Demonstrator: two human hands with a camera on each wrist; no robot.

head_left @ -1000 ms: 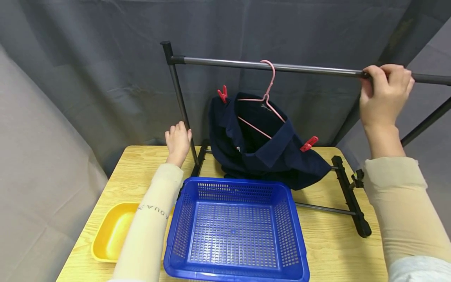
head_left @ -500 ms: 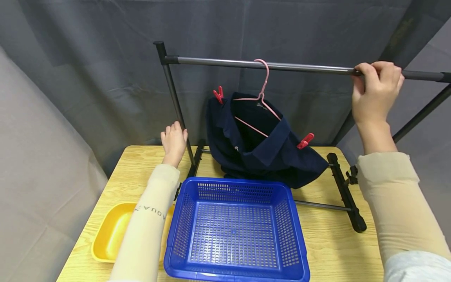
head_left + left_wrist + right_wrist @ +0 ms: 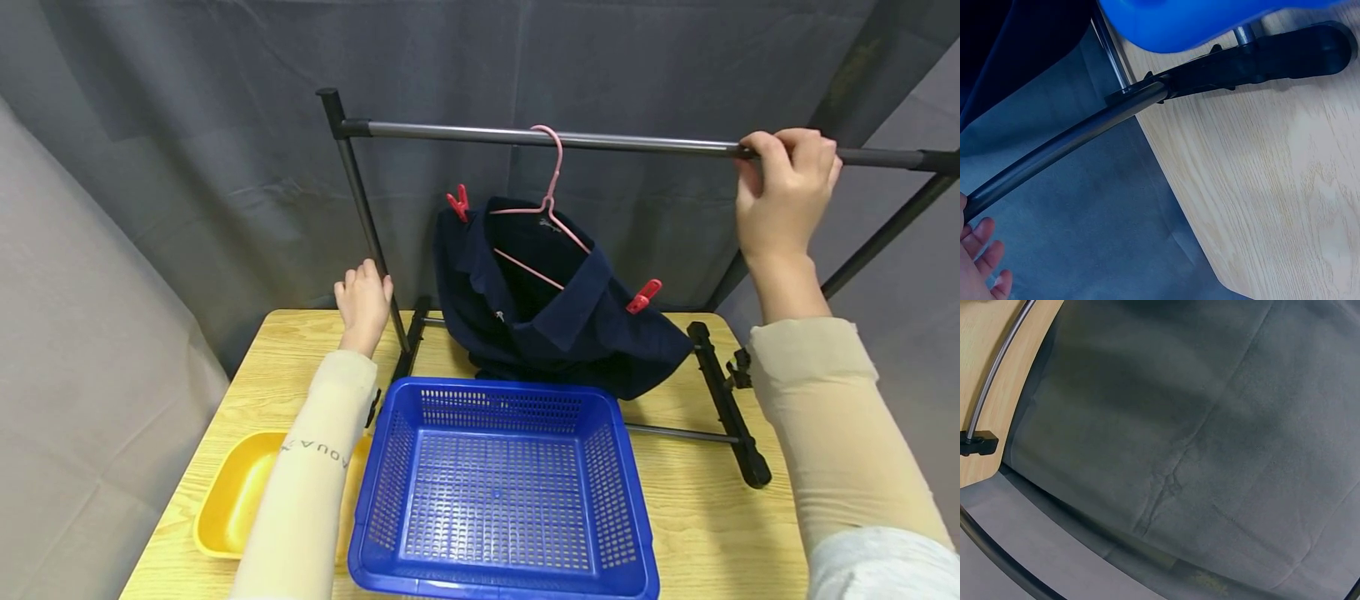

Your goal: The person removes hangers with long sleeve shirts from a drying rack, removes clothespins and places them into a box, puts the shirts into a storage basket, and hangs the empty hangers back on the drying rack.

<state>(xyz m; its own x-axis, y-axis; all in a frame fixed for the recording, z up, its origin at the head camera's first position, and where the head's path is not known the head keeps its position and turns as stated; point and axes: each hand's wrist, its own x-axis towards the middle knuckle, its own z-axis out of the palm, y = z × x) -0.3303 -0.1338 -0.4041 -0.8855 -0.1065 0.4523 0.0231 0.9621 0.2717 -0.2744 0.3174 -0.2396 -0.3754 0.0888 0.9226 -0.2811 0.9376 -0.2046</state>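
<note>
A dark metal clothes rack stands on the table (image 3: 300,350). My right hand (image 3: 783,196) grips its top bar (image 3: 637,143) near the right end, fingers over the bar. With my left hand (image 3: 363,300) I hold the left post (image 3: 363,208) partway up; in the left wrist view the post (image 3: 1066,147) runs in at the thumb, and several fingertips (image 3: 988,256) show below it. From the bar hangs a pink hanger (image 3: 552,179) inside a navy collared shirt (image 3: 562,333). One red clothespin (image 3: 458,202) is on the left shoulder, another red clothespin (image 3: 644,297) on the right.
A blue perforated basket (image 3: 641,508) stands in front of the shirt. Left of it, partly behind my left sleeve, is a yellow tub (image 3: 217,500). The rack's right foot (image 3: 727,408) lies on the table. Grey curtains (image 3: 225,167) hang behind.
The rack has slid a little to the left, with the hanger, shirt and clothespins. Both hands have moved left along with it. The basket and tub have stayed in place.
</note>
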